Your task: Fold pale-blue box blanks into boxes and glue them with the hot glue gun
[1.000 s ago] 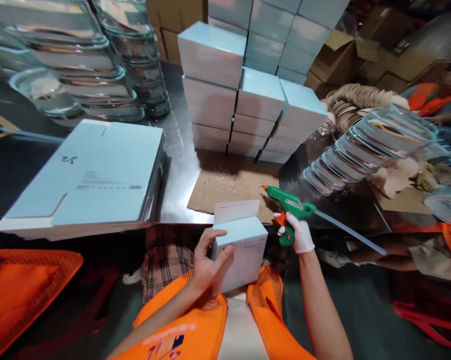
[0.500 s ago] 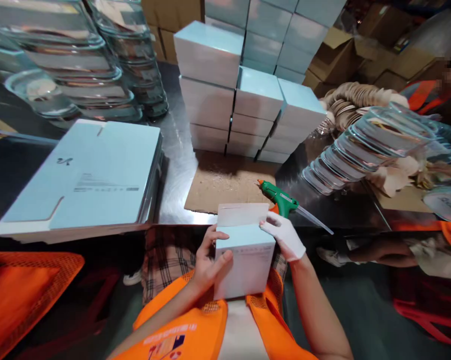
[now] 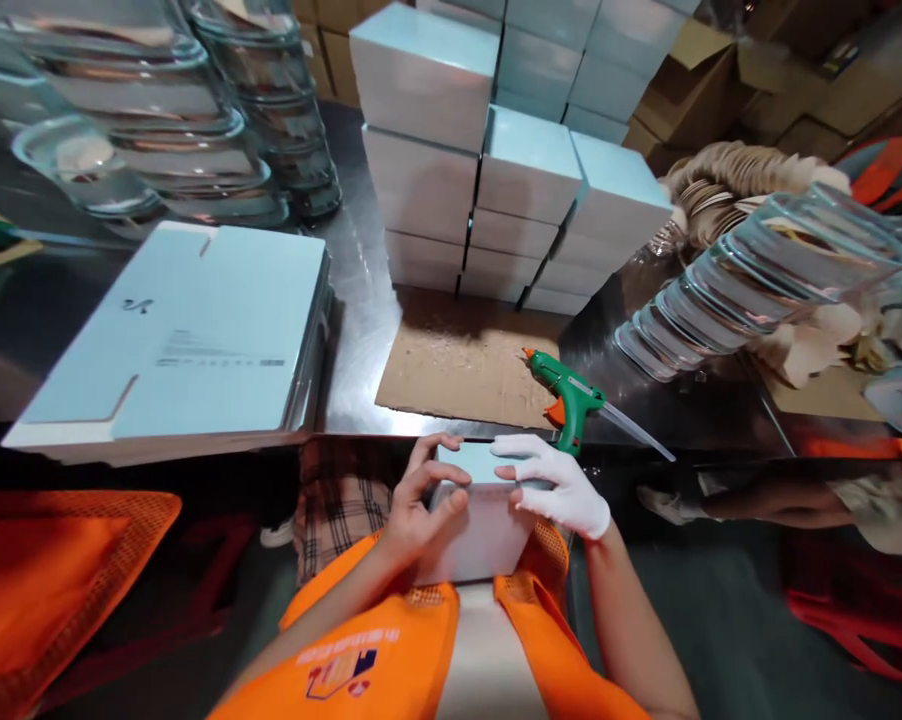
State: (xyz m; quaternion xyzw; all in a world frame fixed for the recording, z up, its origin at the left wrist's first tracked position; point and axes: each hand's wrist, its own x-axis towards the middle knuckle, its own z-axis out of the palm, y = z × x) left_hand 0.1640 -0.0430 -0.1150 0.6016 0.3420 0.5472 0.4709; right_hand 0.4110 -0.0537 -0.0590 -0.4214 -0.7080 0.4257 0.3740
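One white box (image 3: 477, 530) was held between the person's two hands, at the near edge of the table and below its top. The left hand (image 3: 421, 505) was bare, its fingers half open and bent round the box's left side and top. The right hand (image 3: 560, 490), in a white glove with some fingertips uncovered, had its fingers spread and partly curled over the right side and top.

Clock directions run from that box. One green glue gun (image 3: 567, 390) lay between one and two, its orange nozzle over one cardboard sheet (image 3: 466, 365) at twelve. Beyond the sheet stood three front columns of white boxes (image 3: 421, 80), three boxes visible in each, with more behind. At ten was one pile of flat cartons (image 3: 218, 310), too tight to count. Two main stacks of clear containers (image 3: 188, 130) rose near eleven; one leaning stack (image 3: 736, 285) lay at two, beside thin pale discs (image 3: 751, 180).

The top carton bore one black curling emblem and small print, unreadable. The vest (image 3: 361, 660) at seven carried pale lettering and a logo, also unreadable.

The tabletop (image 3: 353, 330) was shiny metal. Brown cartons (image 3: 680, 95) stood at one, a co-worker's leg (image 3: 766, 500) showed at three, and the floor (image 3: 736, 620) was dark.
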